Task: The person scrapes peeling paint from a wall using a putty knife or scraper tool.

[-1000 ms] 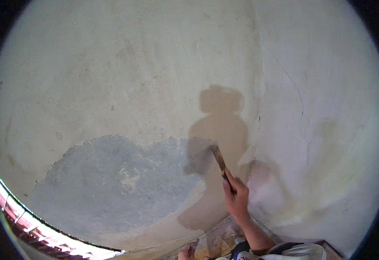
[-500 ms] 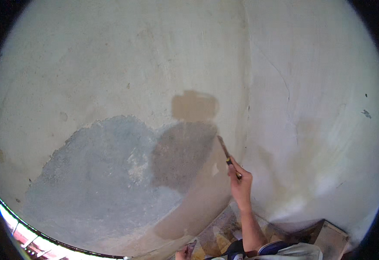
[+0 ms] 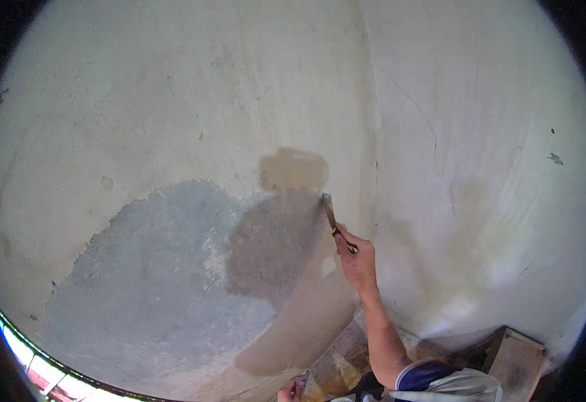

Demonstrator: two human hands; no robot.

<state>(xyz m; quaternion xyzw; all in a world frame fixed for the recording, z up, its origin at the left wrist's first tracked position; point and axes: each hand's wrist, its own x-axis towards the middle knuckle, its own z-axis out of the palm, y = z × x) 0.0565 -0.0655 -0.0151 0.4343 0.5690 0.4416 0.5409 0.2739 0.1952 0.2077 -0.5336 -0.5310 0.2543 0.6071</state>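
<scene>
My right hand is raised to a cream painted wall and grips a flat metal scraper by its handle. The blade tip touches the wall at the right edge of a large bare grey patch where the paint is off. My shadow falls over the patch beside the blade. My left hand shows only partly at the bottom edge, low by my body; its fingers look curled around something small that I cannot make out.
A vertical wall corner runs just right of the scraper. A brown wooden box or step sits at the lower right. Rubble-strewn floor lies under my arm. A bright window edge curves along the lower left.
My view has swung left and up, so the grey patch looks bigger. My right hand with the scraper has shifted up the wall toward the patch's upper right edge.
</scene>
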